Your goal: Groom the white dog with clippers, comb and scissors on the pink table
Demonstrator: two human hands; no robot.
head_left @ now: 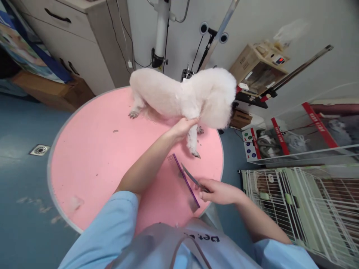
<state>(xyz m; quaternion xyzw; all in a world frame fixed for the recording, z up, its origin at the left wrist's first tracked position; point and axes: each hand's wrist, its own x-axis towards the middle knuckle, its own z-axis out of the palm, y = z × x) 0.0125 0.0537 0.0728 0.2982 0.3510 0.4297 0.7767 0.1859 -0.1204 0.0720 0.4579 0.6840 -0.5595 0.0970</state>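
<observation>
A white, fluffy dog stands on a round pink grooming table, its head at the right. My left hand is closed on the dog between its chest and head, above a foreleg; the fur partly hides the fingertips. In my right hand is a pair of scissors, its blades pointing up and left, apart from the dog. Just left of the scissors lies a purple comb on the tabletop, below the dog's front paw.
Tufts of cut hair lie on the table and the floor. Upright poles stand behind the dog. A wooden cabinet is at the back right, with white wire cages below. Drawers stand at the back left.
</observation>
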